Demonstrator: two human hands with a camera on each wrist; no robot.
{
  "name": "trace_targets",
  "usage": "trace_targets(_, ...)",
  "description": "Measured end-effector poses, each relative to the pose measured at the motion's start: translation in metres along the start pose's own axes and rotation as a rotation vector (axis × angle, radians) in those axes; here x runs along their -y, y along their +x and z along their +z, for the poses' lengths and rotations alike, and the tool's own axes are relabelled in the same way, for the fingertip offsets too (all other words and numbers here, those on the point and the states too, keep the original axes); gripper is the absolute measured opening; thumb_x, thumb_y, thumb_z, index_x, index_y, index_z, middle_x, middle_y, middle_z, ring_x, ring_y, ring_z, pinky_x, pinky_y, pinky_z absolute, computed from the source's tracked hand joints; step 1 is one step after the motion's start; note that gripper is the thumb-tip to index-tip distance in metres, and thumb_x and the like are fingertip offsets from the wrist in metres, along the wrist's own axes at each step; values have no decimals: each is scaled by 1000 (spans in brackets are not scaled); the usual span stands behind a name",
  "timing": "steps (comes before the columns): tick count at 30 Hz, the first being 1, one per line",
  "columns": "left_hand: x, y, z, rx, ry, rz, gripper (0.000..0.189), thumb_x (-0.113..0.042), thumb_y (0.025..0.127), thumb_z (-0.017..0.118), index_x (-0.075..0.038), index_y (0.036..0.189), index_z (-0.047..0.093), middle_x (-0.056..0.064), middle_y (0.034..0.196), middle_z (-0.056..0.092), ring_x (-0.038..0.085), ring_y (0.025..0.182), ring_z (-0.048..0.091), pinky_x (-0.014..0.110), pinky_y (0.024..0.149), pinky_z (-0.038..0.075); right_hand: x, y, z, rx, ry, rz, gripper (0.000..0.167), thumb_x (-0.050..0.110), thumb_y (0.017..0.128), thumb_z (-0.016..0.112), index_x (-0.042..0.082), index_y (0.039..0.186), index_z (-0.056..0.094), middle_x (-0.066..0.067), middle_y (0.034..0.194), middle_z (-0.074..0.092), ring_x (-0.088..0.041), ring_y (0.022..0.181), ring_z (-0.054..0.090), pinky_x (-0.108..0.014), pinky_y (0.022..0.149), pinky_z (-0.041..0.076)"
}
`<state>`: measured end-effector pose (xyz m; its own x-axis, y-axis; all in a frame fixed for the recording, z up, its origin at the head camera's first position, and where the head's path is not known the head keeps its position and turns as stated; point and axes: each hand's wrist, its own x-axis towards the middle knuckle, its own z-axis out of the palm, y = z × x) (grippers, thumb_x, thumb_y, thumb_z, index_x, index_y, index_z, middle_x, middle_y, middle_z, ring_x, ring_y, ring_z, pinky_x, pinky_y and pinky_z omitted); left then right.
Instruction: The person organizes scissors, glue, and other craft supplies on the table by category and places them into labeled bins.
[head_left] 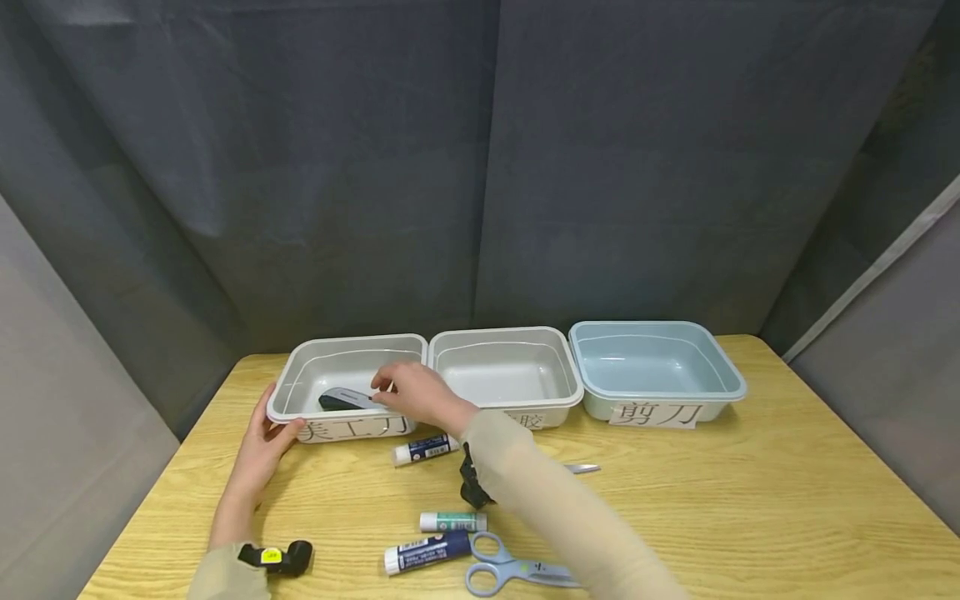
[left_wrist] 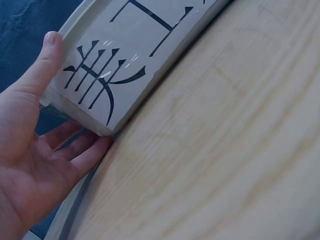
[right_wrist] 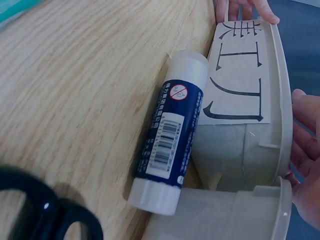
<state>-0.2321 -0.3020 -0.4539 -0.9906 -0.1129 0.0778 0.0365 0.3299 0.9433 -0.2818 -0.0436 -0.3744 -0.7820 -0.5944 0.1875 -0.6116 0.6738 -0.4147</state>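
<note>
My left hand (head_left: 264, 446) grips the front left corner of the left grey bin (head_left: 315, 350). In the left wrist view, its thumb lies along the rim and its fingers reach under the corner beside the bin's paper label (left_wrist: 105, 75). My right hand (head_left: 416, 390) reaches over the front rim of the same bin. A grey-and-black utility knife (head_left: 347, 399) is inside, its right end at my right thumb and fingertips. In the right wrist view, the hand's curled fingers (right_wrist: 305, 145) show above the rim; the bin wall hides the knife, and I cannot tell whether they pinch it.
A middle grey bin (head_left: 504, 333) and a blue bin (head_left: 652, 400) stand to the right. On the table lie a blue glue stick (head_left: 426, 450), a green glue stick (head_left: 453, 522), another blue glue stick (head_left: 427, 552), light-blue scissors (head_left: 513, 569) and black-handled scissors (right_wrist: 47, 212). A dark curtain (head_left: 480, 167) hangs behind.
</note>
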Motion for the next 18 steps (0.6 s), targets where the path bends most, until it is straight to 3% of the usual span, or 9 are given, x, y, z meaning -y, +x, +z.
trace_targets(11, 1, 2, 0, -3, -8, 3, 80, -33, 89, 56, -26, 147, 2, 18, 148, 19, 34, 123, 34, 1, 76, 36, -8, -17, -14, -19, 17, -62, 23, 24, 87, 61, 13, 107, 66, 4, 98, 66, -6, 83, 58, -18, 72, 46)
trace_targets(15, 3, 2, 0, -5, -10, 1, 79, -32, 89, 57, -25, 147, 3, 18, 147, 21, 23, 117, 38, 2, 76, 38, -10, -23, -19, -9, 24, -70, 22, 25, 88, 60, 15, 107, 65, 5, 99, 65, -7, 85, 57, -19, 74, 46)
trace_targets(18, 5, 3, 1, -5, -3, 3, 79, -32, 89, 57, -26, 147, 3, 17, 147, 21, 22, 116, 38, 2, 76, 38, -12, -28, -21, -9, 32, -79, 22, 25, 89, 59, 15, 107, 65, 4, 100, 64, -8, 86, 58, -19, 74, 46)
